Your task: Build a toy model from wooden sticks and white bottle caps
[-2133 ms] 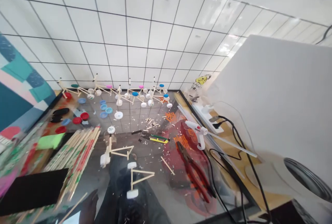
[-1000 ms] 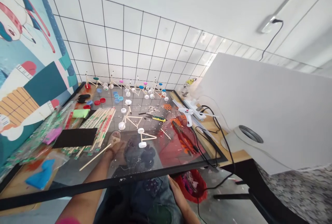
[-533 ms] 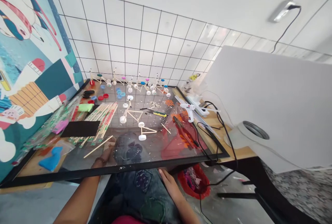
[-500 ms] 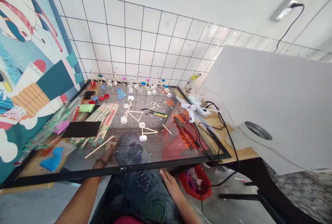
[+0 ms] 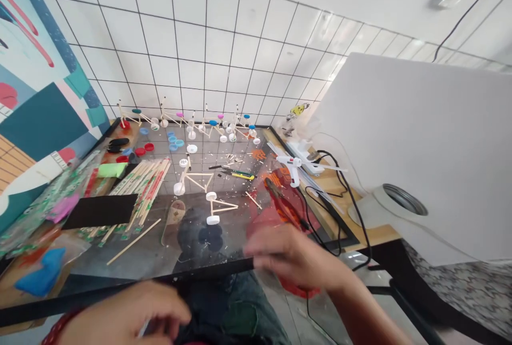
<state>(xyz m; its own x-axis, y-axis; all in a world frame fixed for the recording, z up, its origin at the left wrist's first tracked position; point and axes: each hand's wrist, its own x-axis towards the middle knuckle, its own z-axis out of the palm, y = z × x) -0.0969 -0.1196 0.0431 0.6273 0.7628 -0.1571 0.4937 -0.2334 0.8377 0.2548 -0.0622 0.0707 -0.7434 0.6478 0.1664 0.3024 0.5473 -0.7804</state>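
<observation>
My left hand hangs at the table's front edge, fingers loosely curved and holding nothing visible. Blurred by motion, my right hand is over the front edge to the right, its thumb and fingers apart. Between and beyond them lie a small stick frame with two white caps as wheels and a larger stick frame with white caps; neither hand touches them. One loose chopstick lies to the left, near a pile of paper-wrapped chopsticks. A short stick piece rests ahead of my right hand.
Several finished stick models line the back edge. A white glue gun and its cable stand right of pliers. A yellow cutter lies mid-table among scraps. Black card and blue clay are left.
Both hands have risen: the left from below the glass tabletop to its front edge, the right from my lap to above the edge. The view has shifted closer to the table.
</observation>
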